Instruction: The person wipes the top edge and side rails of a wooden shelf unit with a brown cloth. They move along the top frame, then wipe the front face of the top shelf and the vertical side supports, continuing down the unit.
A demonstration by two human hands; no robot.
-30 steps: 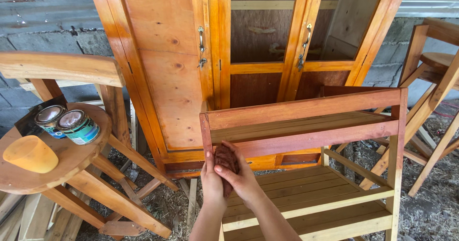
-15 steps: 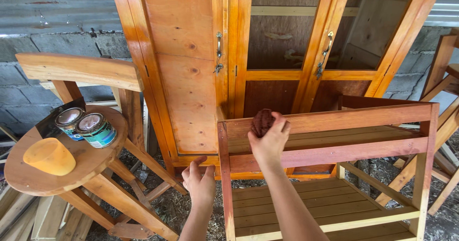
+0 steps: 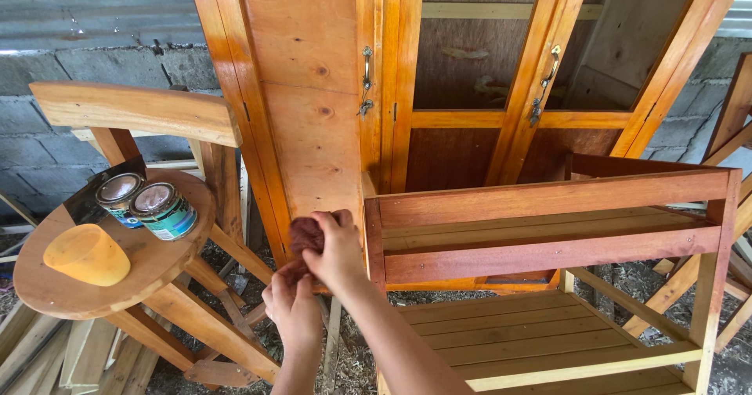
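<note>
Head-camera view, looking down on both bare hands just left of a slatted wooden shelf rack. The right hand is closed around a wad of reddish-brown cloth, fingers curled over its upper part; the wad sits in front of the lower panel of a varnished wooden cabinet, level with the rack's nearest upright, though whether it touches either surface cannot be told. The left hand lies just below and slightly nearer the camera, its fingers pinched on the hanging lower end of the same cloth, so that both hands are clamped on one piece of fabric. The rack's two upper rails appear darker and redder than the pale slats of its lower shelf. The cabinet behind carries two doors with metal handles (the right-hand door panels look see-through, showing a bare interior). At left stands a round wooden stool-like seat with a curved backrest; on it rest two small round tins, touching each other, and a yellow, dome-shaped object set apart from them toward the near edge. Loose timber offcuts and shavings cover the ground beneath; a grey block wall closes the background.
</note>
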